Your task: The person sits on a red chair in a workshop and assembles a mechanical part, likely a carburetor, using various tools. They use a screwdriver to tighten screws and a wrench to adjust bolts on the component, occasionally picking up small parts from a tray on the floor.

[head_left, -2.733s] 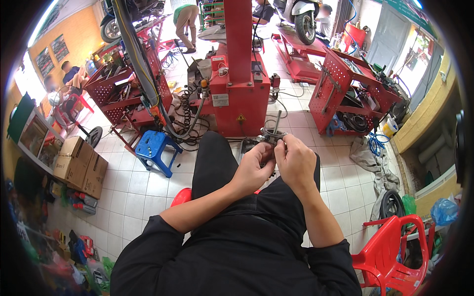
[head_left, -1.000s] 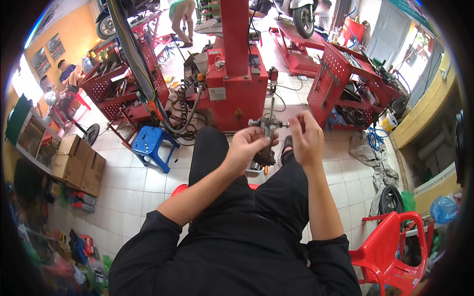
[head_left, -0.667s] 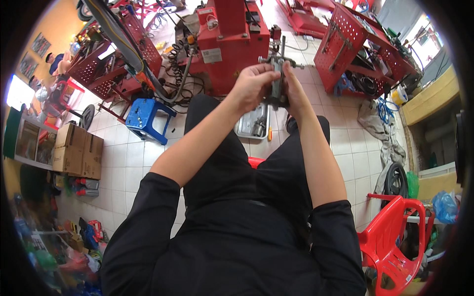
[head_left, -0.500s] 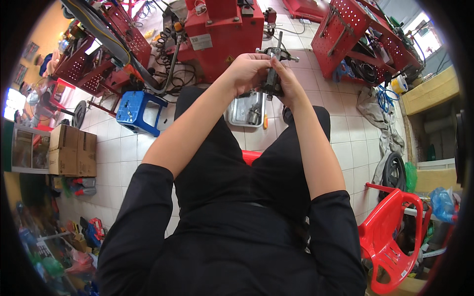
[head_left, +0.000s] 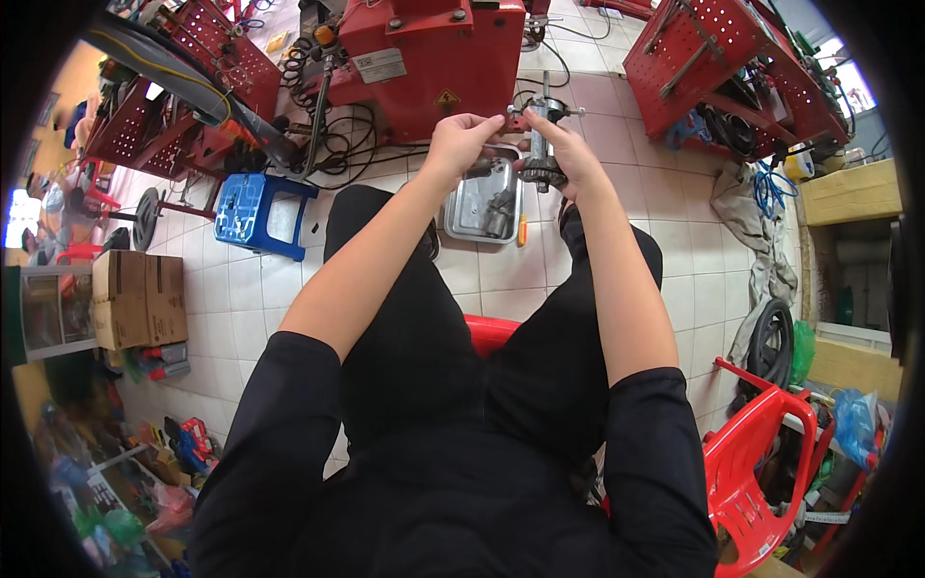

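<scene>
In front of my knees, my right hand (head_left: 576, 162) is wrapped around a dark metal gear-and-shaft assembly (head_left: 542, 149). It stands roughly upright, with a thin rod at the top, short bolts sticking out sideways and a toothed gear low down. Just left of it, my left hand (head_left: 461, 146) is closed in a pinch, its fingertips close to the assembly. Whatever those fingers hold, if anything, is too small to make out. Below both hands a silver metal tray (head_left: 464, 210) lies on the floor, holding several grey metal parts (head_left: 499, 214).
An orange-handled tool (head_left: 522, 231) lies beside the tray. Ahead stands a red machine (head_left: 434, 72) with black cables and hoses around it. A blue stool (head_left: 241, 212) is to the left, a red tool cart (head_left: 674, 67) to the right, and a red plastic chair (head_left: 761, 482) at the near right.
My left hand has drawn left, away from the assembly, leaving more of it visible in my right hand. My view has shifted slightly, and my knees are further apart.
</scene>
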{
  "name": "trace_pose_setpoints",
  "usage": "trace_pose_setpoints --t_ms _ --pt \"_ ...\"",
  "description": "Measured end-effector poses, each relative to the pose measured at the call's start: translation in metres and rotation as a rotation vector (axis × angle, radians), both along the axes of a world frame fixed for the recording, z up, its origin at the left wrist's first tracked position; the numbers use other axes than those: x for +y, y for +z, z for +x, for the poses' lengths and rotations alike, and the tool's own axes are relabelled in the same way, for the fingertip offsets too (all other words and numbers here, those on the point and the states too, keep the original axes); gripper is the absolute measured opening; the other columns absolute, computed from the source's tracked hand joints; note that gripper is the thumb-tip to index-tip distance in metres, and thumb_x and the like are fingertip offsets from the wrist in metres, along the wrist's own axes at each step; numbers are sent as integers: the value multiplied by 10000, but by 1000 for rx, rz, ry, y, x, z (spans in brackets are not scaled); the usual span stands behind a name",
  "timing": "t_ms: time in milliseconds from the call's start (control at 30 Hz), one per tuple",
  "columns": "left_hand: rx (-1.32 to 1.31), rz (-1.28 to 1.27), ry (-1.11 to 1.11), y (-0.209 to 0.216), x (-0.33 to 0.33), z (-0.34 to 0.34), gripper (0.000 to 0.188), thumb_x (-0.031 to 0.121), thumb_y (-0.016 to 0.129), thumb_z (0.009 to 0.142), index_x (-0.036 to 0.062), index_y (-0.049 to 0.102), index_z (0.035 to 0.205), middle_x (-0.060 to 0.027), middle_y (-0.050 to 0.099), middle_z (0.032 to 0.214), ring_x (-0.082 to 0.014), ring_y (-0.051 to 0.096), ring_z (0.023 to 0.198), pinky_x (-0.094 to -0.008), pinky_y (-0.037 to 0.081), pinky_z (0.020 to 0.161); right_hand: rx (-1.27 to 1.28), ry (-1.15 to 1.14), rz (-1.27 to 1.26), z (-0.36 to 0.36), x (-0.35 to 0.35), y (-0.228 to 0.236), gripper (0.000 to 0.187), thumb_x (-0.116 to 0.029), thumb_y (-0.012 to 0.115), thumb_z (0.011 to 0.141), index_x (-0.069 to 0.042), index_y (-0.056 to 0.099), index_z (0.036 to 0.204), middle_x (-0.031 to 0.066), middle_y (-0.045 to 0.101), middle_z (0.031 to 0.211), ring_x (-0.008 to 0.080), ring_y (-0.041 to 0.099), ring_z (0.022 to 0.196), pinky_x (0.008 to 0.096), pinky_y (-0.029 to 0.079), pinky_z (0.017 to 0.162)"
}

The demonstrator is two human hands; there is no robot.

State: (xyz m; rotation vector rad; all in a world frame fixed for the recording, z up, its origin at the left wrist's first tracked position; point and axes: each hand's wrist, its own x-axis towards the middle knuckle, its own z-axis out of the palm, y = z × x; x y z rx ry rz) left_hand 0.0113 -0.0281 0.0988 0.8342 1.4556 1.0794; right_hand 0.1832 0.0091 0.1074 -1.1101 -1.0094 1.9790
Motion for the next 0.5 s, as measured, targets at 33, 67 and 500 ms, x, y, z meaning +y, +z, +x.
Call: trace_pose_setpoints --t_ms 33,67,500 --pt "73 -20 9 -14 11 -8 276 318 659 846 49 656 903 -33 660 812 -127 614 703 -264 483 649 -18 -38 -7 2 10 -7 571 -397 754 740 10 507 1055 119 588 821 219 649 595 329 550 522" --pt "161 -1 -23 -31 20 -16 270 301 663 831 37 667 888 -44 663 794 -124 610 679 -267 485 637 -36 -73 -17 2 16 -14 562 -388 755 740 10 506 1049 112 584 800 219 648 586 328 548 517" --pt "1033 -484 -450 -227 71 -8 272 147 566 770 1 654 983 -210 648 1039 -338 629 994 -417 505 839 -38 -229 -294 9 43 -89 478 -287 709 773 30 522 1078 107 602 900 215 624 617 306 542 514"
